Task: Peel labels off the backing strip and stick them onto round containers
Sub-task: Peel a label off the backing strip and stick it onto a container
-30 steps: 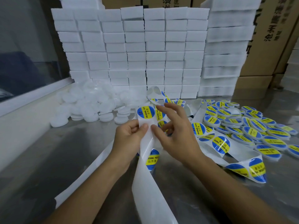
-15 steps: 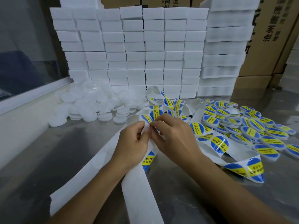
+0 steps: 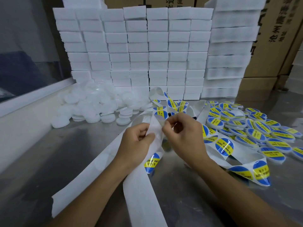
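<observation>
The white backing strip (image 3: 141, 190) runs with its long axis from the near edge at 6 o'clock up toward 12, rising off the steel table (image 3: 49, 161) to the two hands at the centre. The left hand (image 3: 136, 143) grips the strip, thumb and curled fingers pinching its edge. The right hand (image 3: 183, 136), just at 3 o'clock of the left, pinches something at the strip's top between thumb and forefinger; whether that is a peeled label or the strip itself cannot be told. A blue-and-yellow label (image 3: 152, 163) reading "SOLDERING PASTE" sits on the strip just under the left hand, its text line running across the strip. A second length of bare strip trails toward 8 o'clock. More strip with labels loops off toward 4 o'clock.

At 3 o'clock lies a heap of labelled round containers (image 3: 255, 133), flat, labels up. At 10 o'clock lies a pile of plain white round containers (image 3: 91, 105). Behind, at 12 o'clock, white foam blocks (image 3: 137, 51) are stacked in columns before cardboard cartons (image 3: 275, 38).
</observation>
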A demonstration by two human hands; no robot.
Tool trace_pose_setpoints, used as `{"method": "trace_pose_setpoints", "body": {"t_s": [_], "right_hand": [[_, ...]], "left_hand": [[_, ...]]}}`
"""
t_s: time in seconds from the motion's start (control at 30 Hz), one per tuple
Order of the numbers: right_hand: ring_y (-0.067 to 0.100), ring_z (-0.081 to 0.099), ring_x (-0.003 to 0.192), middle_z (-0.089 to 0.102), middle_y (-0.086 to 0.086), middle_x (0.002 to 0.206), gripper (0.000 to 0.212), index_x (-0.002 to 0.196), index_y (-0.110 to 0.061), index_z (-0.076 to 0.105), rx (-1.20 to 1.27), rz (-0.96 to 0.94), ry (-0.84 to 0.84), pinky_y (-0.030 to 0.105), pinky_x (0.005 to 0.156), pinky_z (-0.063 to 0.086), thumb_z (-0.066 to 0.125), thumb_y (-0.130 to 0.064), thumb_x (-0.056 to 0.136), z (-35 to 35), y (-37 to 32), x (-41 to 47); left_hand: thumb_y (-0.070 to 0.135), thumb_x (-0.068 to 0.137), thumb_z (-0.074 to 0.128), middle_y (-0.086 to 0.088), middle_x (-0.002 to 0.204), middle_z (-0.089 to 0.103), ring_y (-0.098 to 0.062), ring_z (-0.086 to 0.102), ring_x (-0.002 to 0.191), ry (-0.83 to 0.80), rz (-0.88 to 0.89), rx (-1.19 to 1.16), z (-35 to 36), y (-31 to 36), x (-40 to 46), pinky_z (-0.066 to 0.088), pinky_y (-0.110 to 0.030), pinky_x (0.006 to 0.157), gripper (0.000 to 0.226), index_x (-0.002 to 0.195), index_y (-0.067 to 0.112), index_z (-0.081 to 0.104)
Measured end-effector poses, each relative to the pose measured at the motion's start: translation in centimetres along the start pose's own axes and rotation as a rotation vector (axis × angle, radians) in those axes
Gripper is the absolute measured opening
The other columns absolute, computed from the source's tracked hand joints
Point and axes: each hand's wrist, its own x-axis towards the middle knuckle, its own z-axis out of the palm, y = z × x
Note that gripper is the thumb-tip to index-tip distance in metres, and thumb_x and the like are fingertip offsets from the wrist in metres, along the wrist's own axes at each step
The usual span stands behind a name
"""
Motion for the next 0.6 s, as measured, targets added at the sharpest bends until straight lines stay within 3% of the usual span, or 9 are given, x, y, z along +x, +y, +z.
{"method": "trace_pose_setpoints", "body": {"t_s": [0.07,0.2,0.27,0.33,0.37,0.53,0.6], "right_hand": [[0.004,0.051,0.055,0.061,-0.008,0.059,0.01,0.07,-0.014,0.067,0.155,0.247,0.014,0.021,0.056,0.046,0.065,-0.011,0.079,-0.2,0.1,0.4],[0.006,0.041,0.044,0.047,-0.003,0.048,0.016,0.069,-0.005,0.064,0.415,0.638,0.079,0.019,0.044,0.042,0.062,-0.011,0.083,-0.7,0.8,1.1],[0.01,0.041,0.046,0.046,-0.002,0.049,0.016,0.068,-0.005,0.06,0.521,0.746,0.115,0.022,0.047,0.042,0.061,-0.009,0.083,-1.0,1.2,1.4],[0.009,0.055,0.048,0.061,0.0,0.054,0.017,0.069,-0.005,0.063,0.607,0.791,0.16,0.021,0.051,0.049,0.061,-0.006,0.086,-1.3,1.3,1.6],[0.009,0.063,0.053,0.068,0.001,0.06,0.015,0.073,-0.006,0.066,0.646,0.797,0.175,0.02,0.053,0.052,0.062,-0.006,0.087,-1.4,1.2,1.7],[0.016,0.074,0.078,0.076,0.009,0.08,0.007,0.086,-0.007,0.074,0.7,0.716,0.213,0.018,0.064,0.055,0.068,-0.004,0.087,-1.8,0.5,2.1],[0.017,0.074,0.08,0.076,0.011,0.083,0.008,0.092,-0.005,0.075,0.739,0.658,0.174,0.019,0.069,0.056,0.07,-0.003,0.085,-1.6,-0.2,2.0]], "left_hand": [[0.003,0.086,0.063,-0.007,0.082,0.074,-0.023,0.068,0.078,0.047,-0.044,-0.027,-0.1,-0.1,0.0,0.054,-0.042,0.077,0.023,0.085,0.024,0.07],[0.009,0.085,0.068,-0.009,0.062,0.063,-0.02,0.055,0.057,0.152,-0.052,0.03,-0.3,-0.7,0.2,0.046,-0.032,0.06,0.024,0.089,0.031,0.059],[0.011,0.084,0.071,-0.003,0.06,0.062,-0.016,0.055,0.054,0.242,-0.027,0.103,-0.6,-1.0,0.4,0.047,-0.024,0.058,0.029,0.09,0.032,0.052],[0.016,0.08,0.076,0.004,0.061,0.06,-0.007,0.055,0.055,0.326,0.027,0.244,-1.0,-1.1,0.5,0.042,-0.009,0.055,0.034,0.094,0.031,0.048],[0.02,0.079,0.078,0.007,0.064,0.058,-0.007,0.055,0.059,0.359,0.047,0.313,-1.2,-1.1,0.6,0.04,-0.008,0.055,0.037,0.096,0.031,0.048],[0.033,0.076,0.08,0.008,0.074,0.054,-0.009,0.051,0.065,0.394,0.01,0.447,-2.2,-1.8,1.6,0.045,-0.025,0.062,0.026,0.085,0.024,0.057],[0.026,0.078,0.08,0.009,0.071,0.06,-0.005,0.053,0.061,0.32,-0.037,0.412,-1.7,-2.1,1.9,0.044,-0.019,0.061,0.017,0.079,0.022,0.063]]}}
